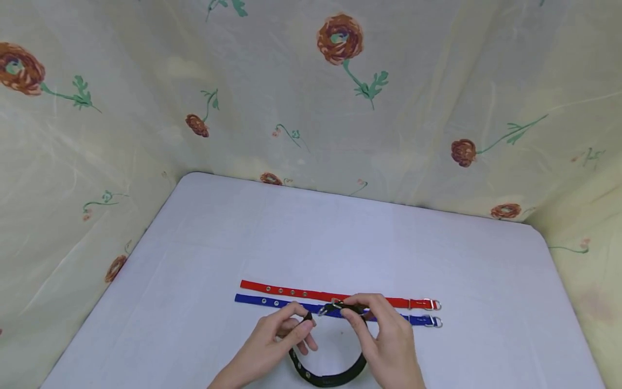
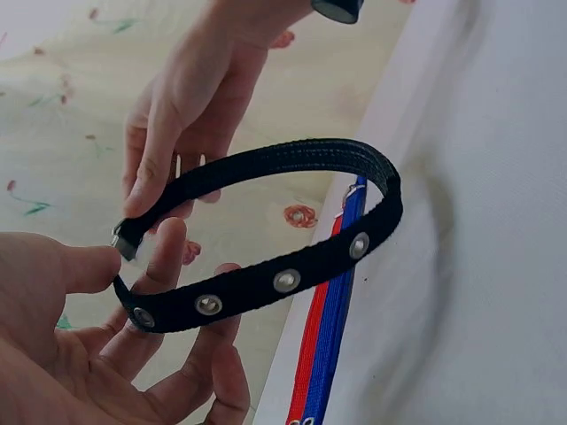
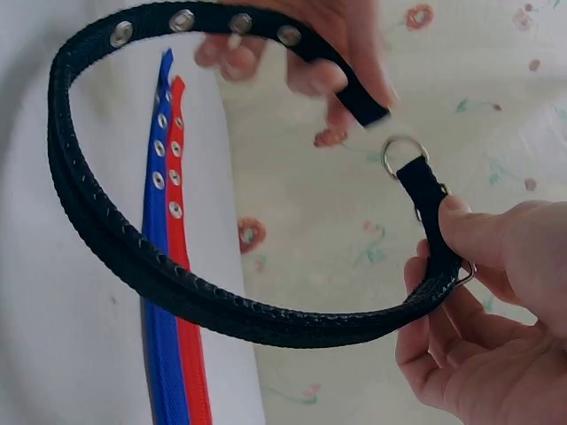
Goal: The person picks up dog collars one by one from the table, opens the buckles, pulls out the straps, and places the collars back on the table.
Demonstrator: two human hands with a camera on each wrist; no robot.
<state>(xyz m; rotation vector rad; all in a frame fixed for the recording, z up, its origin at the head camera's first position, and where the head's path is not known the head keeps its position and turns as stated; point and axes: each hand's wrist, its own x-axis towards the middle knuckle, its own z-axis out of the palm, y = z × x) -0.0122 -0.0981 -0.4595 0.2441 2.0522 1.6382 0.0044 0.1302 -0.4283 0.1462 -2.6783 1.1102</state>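
Both hands hold a black collar (image 3: 221, 323), bent into a loop with its ends close together but apart. My left hand (image 1: 274, 337) pinches the plain end between thumb and fingers; metal eyelets run along that part, seen in the left wrist view. My right hand (image 1: 386, 337) grips the other end near the buckle, where a metal D-ring (image 3: 405, 158) sticks out past the strap tip. Behind the hands, a red collar (image 1: 311, 294) and a blue collar (image 1: 252, 299) lie straight and side by side; the hands and black collar cover part of them.
The collars lie on a white-covered table (image 1: 291, 237) with rounded far corners. A pale curtain (image 1: 272, 70) printed with orange flowers hangs behind the table and along its left and right sides.
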